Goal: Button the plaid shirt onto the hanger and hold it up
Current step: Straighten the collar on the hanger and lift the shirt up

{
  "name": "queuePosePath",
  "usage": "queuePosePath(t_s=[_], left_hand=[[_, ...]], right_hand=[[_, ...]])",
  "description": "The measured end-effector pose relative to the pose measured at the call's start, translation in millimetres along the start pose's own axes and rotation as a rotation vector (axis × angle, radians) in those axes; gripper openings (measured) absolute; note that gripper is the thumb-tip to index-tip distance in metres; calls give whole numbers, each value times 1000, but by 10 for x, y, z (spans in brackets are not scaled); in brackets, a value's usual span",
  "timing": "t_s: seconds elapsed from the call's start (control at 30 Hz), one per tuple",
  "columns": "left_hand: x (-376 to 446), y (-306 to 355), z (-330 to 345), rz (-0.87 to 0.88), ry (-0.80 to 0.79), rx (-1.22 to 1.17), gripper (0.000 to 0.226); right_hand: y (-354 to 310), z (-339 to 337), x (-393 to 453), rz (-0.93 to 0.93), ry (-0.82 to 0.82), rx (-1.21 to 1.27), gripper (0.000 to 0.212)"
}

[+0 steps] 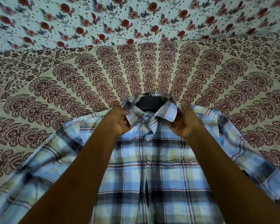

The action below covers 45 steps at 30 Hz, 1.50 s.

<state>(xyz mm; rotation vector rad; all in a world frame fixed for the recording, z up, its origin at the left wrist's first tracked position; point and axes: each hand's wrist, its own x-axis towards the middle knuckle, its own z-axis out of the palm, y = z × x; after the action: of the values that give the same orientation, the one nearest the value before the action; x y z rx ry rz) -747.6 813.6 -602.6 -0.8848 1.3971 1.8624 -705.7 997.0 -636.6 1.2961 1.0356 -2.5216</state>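
Bare forearms reach over the plaid shirt [152, 172], which lies front-up on a paisley bedspread [55, 94], collar pointing away, hem cut off below. Left hand [120, 121] and right hand [183, 122] each have fingers pinching a collar point (soft woven cotton); the dark hanger [148, 103] shows only inside the neck

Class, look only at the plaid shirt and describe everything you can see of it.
The plaid shirt is soft woven cloth checked in blue, cream and dark lines. It lies front up, sleeves spread, on the patterned bedspread. One white button is fastened below the collar. The left hand and right hand each pinch a collar point. A dark hanger shows inside the neck.
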Motion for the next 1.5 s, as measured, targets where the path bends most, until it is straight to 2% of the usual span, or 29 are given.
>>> queuePosePath(t_s=[0.1,0.2,0.27,0.3,0.37,0.4,0.47,0.53,0.6,0.67,0.73,0.8,0.87,0.97,1.07,1.13,1.2,1.27,1.33,1.4,1.5], left_hand=[[62,38,34,11,-24,-122,25],[148,10,81,110,-61,-256,21],[207,-86,67,152,-31,-39,17],[252,-149,22,188,30,150,18],[336,-227,-81,298,155,429,31],[357,-231,-115,365,219,516,32],[315,-168,-129,555,404,732,15],[298,-58,-98,724,466,731,10],[287,85,-33,727,406,678,15],[301,201,19,665,336,649,4],[332,280,66,648,327,726,27],[365,341,132,689,394,1060,42],[405,403,214,716,451,1277,39],[477,539,226,720,573,1405,26],[587,633,187,781,612,1338,21],[628,619,154,769,444,1137,18],[634,599,59,665,221,869,6],[619,607,-159,637,165,725,20],[606,622,-383,675,207,800,25],[518,586,-520,661,178,999,16],[462,475,-594,603,76,1284,19]], right_hand=[[-90,135,47,22,7,18,23],[-79,235,51,7,-21,58,22],[39,207,76,-20,0,-181,24],[102,160,100,-87,72,-421,24],[128,59,117,-347,316,-926,21],[99,31,99,-495,396,-1045,16],[-6,31,47,-734,434,-1011,14],[-101,85,90,-831,366,-973,15],[-163,179,187,-780,299,-1044,23],[-225,252,277,-676,308,-1094,41],[-307,316,317,-628,361,-1182,53],[-372,388,320,-632,397,-1386,45],[-444,471,307,-643,399,-1550,33],[-538,539,279,-705,441,-1730,26],[-579,555,298,-827,458,-1749,23],[-526,529,357,-850,392,-1552,21],[-476,446,390,-761,245,-1195,14],[-450,276,396,-682,168,-970,17],[-447,87,370,-705,153,-1074,14],[-433,-66,358,-675,160,-1239,22],[-372,-164,331,-465,130,-1594,32]])
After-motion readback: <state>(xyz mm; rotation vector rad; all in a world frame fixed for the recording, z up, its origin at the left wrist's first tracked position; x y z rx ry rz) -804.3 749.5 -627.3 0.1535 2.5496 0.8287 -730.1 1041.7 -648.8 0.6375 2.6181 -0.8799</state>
